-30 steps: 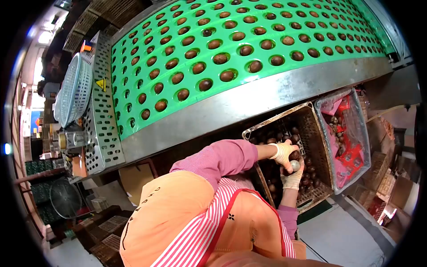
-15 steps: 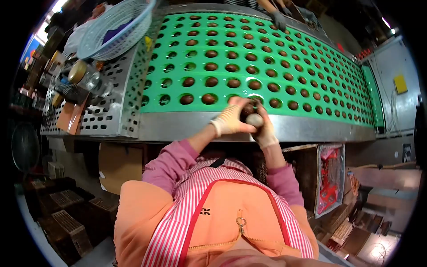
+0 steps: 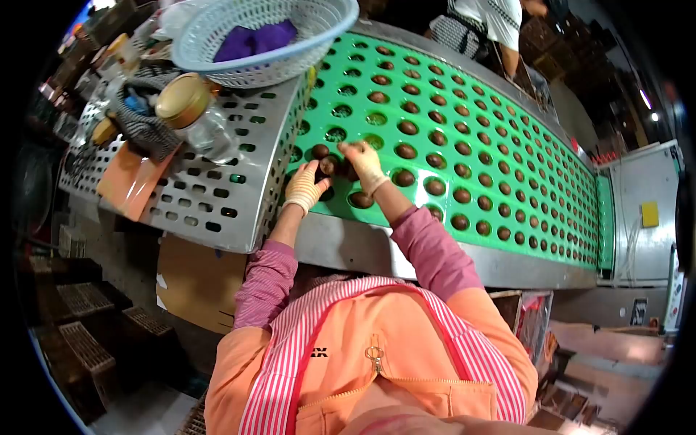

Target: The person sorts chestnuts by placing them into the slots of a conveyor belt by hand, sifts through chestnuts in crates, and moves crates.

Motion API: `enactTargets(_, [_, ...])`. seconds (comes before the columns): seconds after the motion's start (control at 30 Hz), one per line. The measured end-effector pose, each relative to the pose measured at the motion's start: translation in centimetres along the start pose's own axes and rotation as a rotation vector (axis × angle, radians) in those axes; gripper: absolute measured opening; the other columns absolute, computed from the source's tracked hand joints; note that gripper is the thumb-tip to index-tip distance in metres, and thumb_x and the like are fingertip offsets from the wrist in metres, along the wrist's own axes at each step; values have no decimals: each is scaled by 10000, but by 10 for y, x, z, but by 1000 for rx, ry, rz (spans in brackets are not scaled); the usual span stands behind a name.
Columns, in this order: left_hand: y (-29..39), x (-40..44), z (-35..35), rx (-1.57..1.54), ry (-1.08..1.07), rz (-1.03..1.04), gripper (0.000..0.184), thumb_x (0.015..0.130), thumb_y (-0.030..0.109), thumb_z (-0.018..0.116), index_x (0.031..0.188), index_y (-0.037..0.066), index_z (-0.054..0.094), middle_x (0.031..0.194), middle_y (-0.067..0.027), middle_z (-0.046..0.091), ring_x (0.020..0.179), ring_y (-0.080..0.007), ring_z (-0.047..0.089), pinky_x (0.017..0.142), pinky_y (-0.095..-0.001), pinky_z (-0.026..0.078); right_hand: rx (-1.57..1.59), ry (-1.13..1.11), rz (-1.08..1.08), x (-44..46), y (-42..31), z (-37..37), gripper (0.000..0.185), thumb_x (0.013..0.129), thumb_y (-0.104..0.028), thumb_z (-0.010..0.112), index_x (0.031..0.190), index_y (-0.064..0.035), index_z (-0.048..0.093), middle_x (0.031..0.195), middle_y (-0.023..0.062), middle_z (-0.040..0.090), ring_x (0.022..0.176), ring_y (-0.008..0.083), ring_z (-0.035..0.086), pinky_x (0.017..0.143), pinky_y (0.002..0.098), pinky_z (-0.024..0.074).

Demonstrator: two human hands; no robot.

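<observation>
Rows of brown eggs [image 3: 407,127] sit in the round holes of a green perforated conveyor belt [image 3: 406,210]. My left hand [image 3: 304,190], in a pale striped glove, is curled round brown eggs [image 3: 328,165] over the belt's near left end. One of these eggs has a paler patch. Close beside it, my right hand [image 3: 364,164], also gloved, reaches in from the right with fingers bent. A dark egg shows partly under its palm; the fingers hide how firmly it is held.
A perforated metal table [image 3: 250,174] adjoins the belt on the left, with a gold-lidded jar [image 3: 181,101] and a blue basket [image 3: 319,43] holding purple cloth. A steel edge [image 3: 348,243] runs along my side. Another person [image 3: 500,29] is across the belt.
Both hands have moved left along the belt, from its near edge to the left-end holes, and are now slightly apart. The view has shifted left, bringing the basket and jar closer.
</observation>
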State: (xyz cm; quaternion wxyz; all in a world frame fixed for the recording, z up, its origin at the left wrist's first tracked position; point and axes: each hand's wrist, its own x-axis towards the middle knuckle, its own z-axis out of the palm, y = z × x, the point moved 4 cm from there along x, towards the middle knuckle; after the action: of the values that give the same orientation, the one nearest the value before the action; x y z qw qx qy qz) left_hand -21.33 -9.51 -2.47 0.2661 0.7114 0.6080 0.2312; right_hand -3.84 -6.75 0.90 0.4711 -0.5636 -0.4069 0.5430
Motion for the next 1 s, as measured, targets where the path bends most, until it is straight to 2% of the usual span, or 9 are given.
enactTargets(0.27, [59,18,-23,114,-135,-163,588,694,434,777,1200,207,582,1150,-128,585,1060,-338,580,873,-459,504,-771,151,-59,63,-55,-65,520,729,-427,784,1006,-33,588,942,124,654,850,255,624,787,361,505])
enactTargets(0.4, [70,46,-44,-3,249,-194,572,701,466,763,1165,170,607,1121,-139,597,1029,-347,596,840,-455,508,-1162,91,-179,105,-68,-67,586,777,-459,736,1171,-66,550,1255,189,521,1062,356,577,872,457,487])
enactTargets(0.53, [61,104,-27,53,125,-87,620,775,488,709,1272,146,565,1164,-161,581,1070,-361,576,885,-446,484,-1173,39,-213,119,-69,-58,757,793,-431,730,1396,-123,390,1295,235,458,1091,392,565,895,457,490])
enactTargets(0.63, [33,120,-13,4,414,17,652,837,547,647,1248,48,562,995,-115,610,915,-260,622,743,-402,512,-989,182,-424,137,-86,-61,554,805,-403,720,1220,-65,579,1137,183,603,996,385,621,840,449,511])
enactTargets(0.7, [23,104,-9,-1144,231,-475,518,893,466,628,1155,22,580,843,-28,545,655,-123,554,532,-293,472,-299,161,-318,156,-89,-44,435,854,-353,668,1047,36,644,943,185,694,866,304,659,802,382,513])
enactTargets(0.73, [28,93,-10,-1301,389,-380,484,930,459,578,1083,0,581,766,34,454,569,-36,420,447,-214,367,-167,121,-322,163,-87,-27,422,869,-355,652,1055,23,646,956,181,691,862,289,656,792,373,511])
enactTargets(0.83, [24,62,-5,-1116,438,-254,412,932,401,591,1105,28,572,881,-24,485,661,-110,519,599,-273,484,-467,-90,-562,180,-60,16,342,900,-330,597,1092,-54,657,966,139,700,851,310,658,785,386,516])
enactTargets(0.9, [49,34,-24,-374,422,-10,333,851,116,668,1163,54,569,1145,-89,466,833,-166,564,780,-320,507,-1148,-357,-704,181,-19,26,320,888,-310,582,1161,-161,656,1260,94,599,1140,358,541,963,443,456])
enactTargets(1.0, [40,15,2,-224,234,70,407,794,97,696,1182,103,572,1126,-113,515,882,-262,572,812,-385,512,-1103,-350,-702,159,-34,17,367,893,-317,602,1215,-142,620,1328,114,551,1207,373,490,1009,431,428])
